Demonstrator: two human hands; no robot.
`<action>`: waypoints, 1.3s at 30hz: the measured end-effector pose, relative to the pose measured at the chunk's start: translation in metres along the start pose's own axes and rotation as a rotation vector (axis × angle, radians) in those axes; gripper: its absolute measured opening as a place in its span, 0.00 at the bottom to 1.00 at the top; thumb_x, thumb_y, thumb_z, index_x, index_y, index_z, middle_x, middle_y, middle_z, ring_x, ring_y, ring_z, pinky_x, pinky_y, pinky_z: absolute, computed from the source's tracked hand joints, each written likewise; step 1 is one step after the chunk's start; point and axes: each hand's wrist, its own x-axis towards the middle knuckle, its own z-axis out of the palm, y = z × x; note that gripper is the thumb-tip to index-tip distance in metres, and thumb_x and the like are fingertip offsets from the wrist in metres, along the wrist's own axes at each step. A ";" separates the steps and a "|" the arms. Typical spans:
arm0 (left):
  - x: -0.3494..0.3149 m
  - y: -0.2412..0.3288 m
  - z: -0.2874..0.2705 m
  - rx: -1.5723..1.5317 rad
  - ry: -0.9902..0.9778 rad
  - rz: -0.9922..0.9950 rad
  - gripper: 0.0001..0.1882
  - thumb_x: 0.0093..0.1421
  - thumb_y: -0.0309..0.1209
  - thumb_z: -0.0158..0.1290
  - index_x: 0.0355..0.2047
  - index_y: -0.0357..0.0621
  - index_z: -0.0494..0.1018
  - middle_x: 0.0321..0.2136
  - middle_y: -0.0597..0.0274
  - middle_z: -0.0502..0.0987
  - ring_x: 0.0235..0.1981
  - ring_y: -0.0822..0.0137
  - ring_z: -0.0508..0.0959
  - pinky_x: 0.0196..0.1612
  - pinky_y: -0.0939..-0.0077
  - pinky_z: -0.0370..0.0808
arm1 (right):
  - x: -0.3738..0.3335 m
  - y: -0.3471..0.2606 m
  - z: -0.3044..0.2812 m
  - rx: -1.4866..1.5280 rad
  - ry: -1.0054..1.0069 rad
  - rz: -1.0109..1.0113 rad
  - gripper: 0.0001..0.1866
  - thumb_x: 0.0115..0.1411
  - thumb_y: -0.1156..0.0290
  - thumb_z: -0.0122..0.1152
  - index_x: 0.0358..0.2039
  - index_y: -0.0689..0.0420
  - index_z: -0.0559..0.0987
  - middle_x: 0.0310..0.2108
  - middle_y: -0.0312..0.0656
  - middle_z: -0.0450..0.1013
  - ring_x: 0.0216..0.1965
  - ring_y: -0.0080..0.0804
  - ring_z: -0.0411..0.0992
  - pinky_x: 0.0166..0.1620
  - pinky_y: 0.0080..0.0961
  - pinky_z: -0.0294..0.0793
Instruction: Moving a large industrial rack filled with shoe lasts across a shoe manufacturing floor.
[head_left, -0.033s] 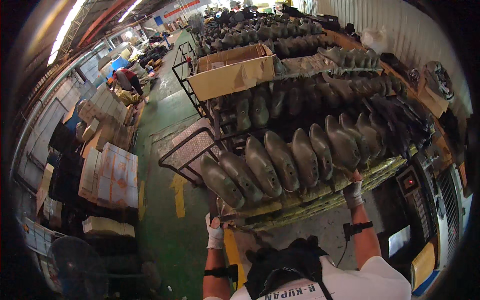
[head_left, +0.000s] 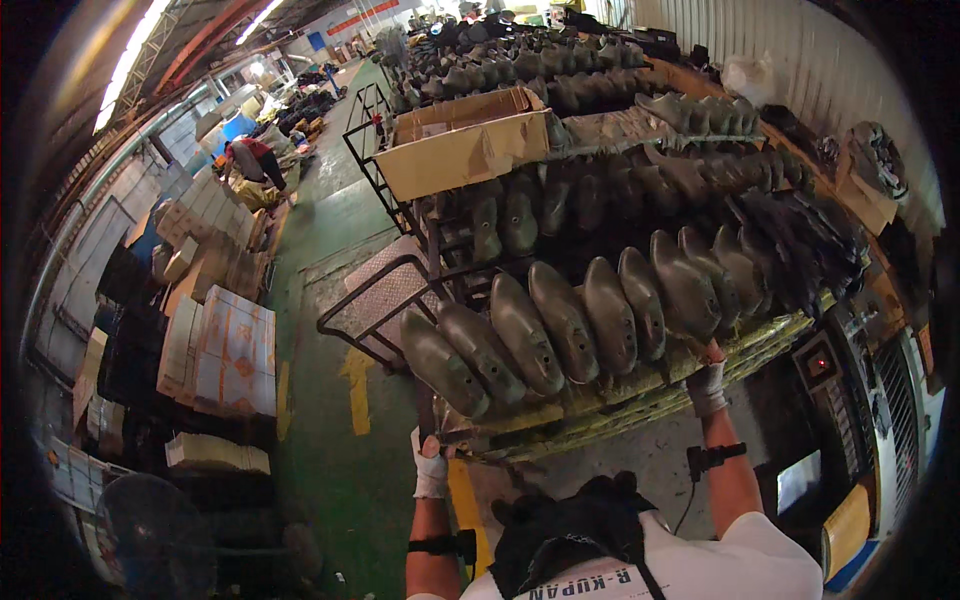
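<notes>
My left hand (head_left: 431,468), in a white glove with bare fingertips, is closed on the near left corner of a wheeled-looking rack, by a dark upright. Further right, my right hand (head_left: 707,387), gloved the same way, grips the front edge of the rack's yellowish, film-wrapped shelf (head_left: 560,412). Part of its fingers is hidden behind that edge. On the shelf, just beyond both hands, stands a row of several dark olive shoe lasts (head_left: 563,320), leaning with their toes up. Dark limp pieces (head_left: 795,250) lie at the row's right end.
An open cardboard box (head_left: 465,160) sits on the rack behind, among more rows of lasts. A flat trolley (head_left: 385,290) with a black handle stands at the left. Stacked cartons (head_left: 235,350) line the green aisle, where a person (head_left: 255,162) bends far off. Machinery (head_left: 825,370) stands close on the right.
</notes>
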 end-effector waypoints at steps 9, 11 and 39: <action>0.008 0.033 0.012 -0.137 -0.183 -0.209 0.29 0.49 0.52 0.58 0.37 0.38 0.69 0.24 0.64 0.73 0.18 0.72 0.72 0.19 0.79 0.68 | 0.003 0.022 -0.017 0.237 0.060 0.096 0.23 0.60 0.59 0.45 0.53 0.58 0.66 0.48 0.39 0.68 0.49 0.31 0.66 0.48 0.30 0.68; 0.006 0.021 0.000 -0.101 -0.139 -0.206 0.29 0.49 0.52 0.59 0.38 0.38 0.68 0.22 0.64 0.71 0.15 0.72 0.70 0.16 0.79 0.66 | 0.006 0.022 -0.013 0.250 0.074 0.134 0.25 0.60 0.55 0.45 0.52 0.58 0.67 0.48 0.40 0.68 0.48 0.32 0.66 0.49 0.32 0.67; 0.013 0.020 -0.015 -0.058 -0.165 -0.225 0.28 0.61 0.48 0.39 0.54 0.40 0.61 0.27 0.58 0.73 0.20 0.71 0.69 0.22 0.78 0.67 | -0.008 -0.012 0.033 0.393 0.100 0.338 0.21 0.55 0.49 0.52 0.44 0.49 0.72 0.39 0.32 0.69 0.38 0.27 0.64 0.34 0.27 0.64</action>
